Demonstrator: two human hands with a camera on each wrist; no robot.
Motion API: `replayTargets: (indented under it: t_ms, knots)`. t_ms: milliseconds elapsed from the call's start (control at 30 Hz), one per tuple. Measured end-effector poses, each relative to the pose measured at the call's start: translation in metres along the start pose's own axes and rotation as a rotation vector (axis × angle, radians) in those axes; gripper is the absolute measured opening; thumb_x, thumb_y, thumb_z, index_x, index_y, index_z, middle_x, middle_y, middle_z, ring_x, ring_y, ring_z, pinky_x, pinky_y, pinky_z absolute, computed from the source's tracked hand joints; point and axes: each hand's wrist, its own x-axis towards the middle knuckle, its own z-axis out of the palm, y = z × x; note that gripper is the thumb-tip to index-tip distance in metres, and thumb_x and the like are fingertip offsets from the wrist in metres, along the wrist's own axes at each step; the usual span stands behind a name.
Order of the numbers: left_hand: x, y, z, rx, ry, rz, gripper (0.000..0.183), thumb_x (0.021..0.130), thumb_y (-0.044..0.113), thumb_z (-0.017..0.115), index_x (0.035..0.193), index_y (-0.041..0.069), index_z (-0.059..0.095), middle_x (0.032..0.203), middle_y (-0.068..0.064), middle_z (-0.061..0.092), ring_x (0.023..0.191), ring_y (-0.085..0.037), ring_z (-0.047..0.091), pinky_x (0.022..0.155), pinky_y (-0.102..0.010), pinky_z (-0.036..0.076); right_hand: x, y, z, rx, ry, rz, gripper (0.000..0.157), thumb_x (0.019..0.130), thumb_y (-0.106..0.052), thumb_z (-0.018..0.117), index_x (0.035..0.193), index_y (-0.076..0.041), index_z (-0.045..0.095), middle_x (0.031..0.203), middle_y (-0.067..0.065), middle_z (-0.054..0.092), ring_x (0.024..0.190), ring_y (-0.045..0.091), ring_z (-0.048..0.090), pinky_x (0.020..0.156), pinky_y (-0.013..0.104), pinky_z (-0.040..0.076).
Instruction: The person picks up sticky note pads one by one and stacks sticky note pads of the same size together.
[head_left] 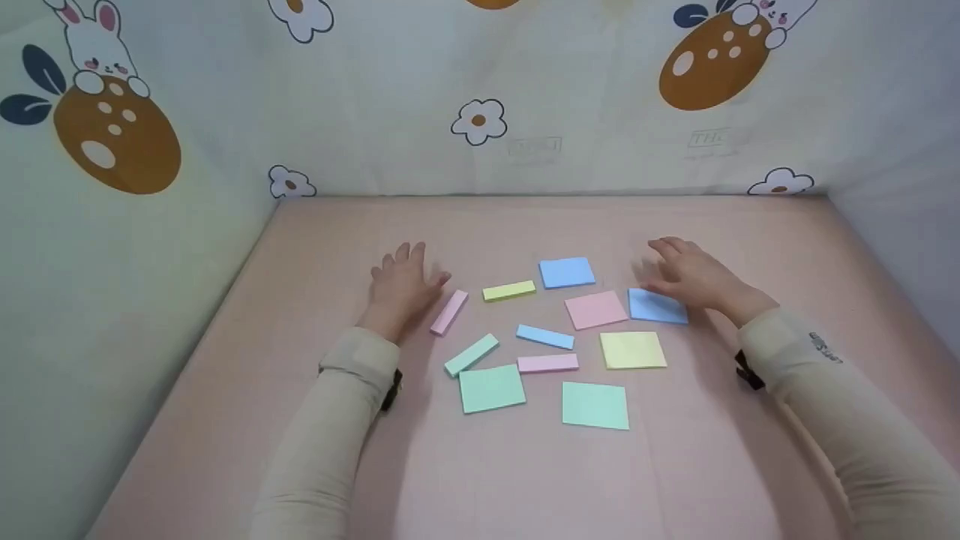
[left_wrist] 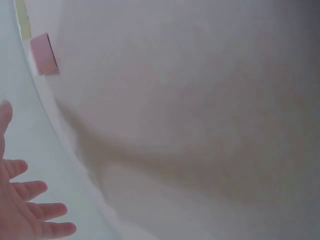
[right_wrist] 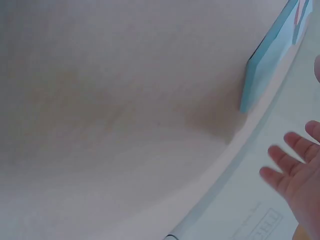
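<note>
My left hand (head_left: 401,289) hovers over the table with fingers spread, nearest to a narrow pink sticky-note pad (head_left: 449,313). In the left wrist view that pink pad stands beyond the spread fingers (left_wrist: 55,211). On the other side my right hand (head_left: 697,277) holds nothing, its fingers loosely extended. It overlaps the corner of a blue sticky-note pad (head_left: 658,307) in the head view. Another blue pad (head_left: 567,272), a pink pad (head_left: 596,310), a yellow pad (head_left: 633,350) and two green pads, one left (head_left: 492,388) and one right (head_left: 595,406), lie between the arms.
Narrow pads are scattered among the larger ones: yellow (head_left: 509,291), blue (head_left: 545,337), pink (head_left: 548,364) and green (head_left: 472,355), the green one touching the left green pad. A pink cloth covers the table (head_left: 480,480). Patterned fabric walls (head_left: 390,97) enclose it.
</note>
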Motion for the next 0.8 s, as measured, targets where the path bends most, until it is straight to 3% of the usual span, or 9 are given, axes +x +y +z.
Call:
replayTargets:
  t_ms: [100,233,367,800]
  knots:
    - [-0.001,0.005,-0.001,-0.025,0.005,0.022,0.066,0.091,0.044,0.045,0.142,0.007,0.027,0.145,-0.019,0.029,0.129,-0.040,0.030,0.104,-0.054,0.023,-0.002,-0.007,-0.001,0.032,-0.032,-0.051,0.063,0.087,-0.032,0.059,0.134,0.003,0.037,0.136,0.025,0.035,0.125,0.040,0.031,0.101,0.054,0.026]
    - [-0.002,0.009,-0.003,-0.039,0.006,0.063,0.064,0.092,0.043,0.045,0.141,0.007,0.029,0.142,-0.018,0.033,0.126,-0.038,0.035,0.103,-0.052,0.026,-0.002,-0.017,0.001,0.018,-0.019,-0.184,0.049,0.085,-0.019,0.063,0.125,0.006,0.047,0.125,0.023,0.047,0.117,0.037,0.042,0.097,0.050,0.034]
    - [-0.003,0.009,-0.001,-0.035,0.012,0.093,0.062,0.092,0.043,0.045,0.141,0.007,0.030,0.141,-0.018,0.034,0.125,-0.038,0.036,0.102,-0.051,0.028,0.001,-0.026,0.005,-0.004,-0.011,-0.277,0.048,0.082,-0.016,0.066,0.121,0.007,0.051,0.120,0.021,0.050,0.114,0.035,0.046,0.095,0.048,0.037]
    - [-0.006,0.012,0.002,-0.039,-0.011,0.117,0.055,0.094,0.039,0.042,0.138,0.007,0.036,0.140,-0.017,0.037,0.126,-0.036,0.036,0.103,-0.050,0.028,0.006,-0.046,0.019,-0.024,-0.117,-0.316,0.048,0.081,-0.016,0.066,0.122,0.005,0.051,0.118,0.016,0.052,0.102,0.025,0.049,0.091,0.042,0.042]
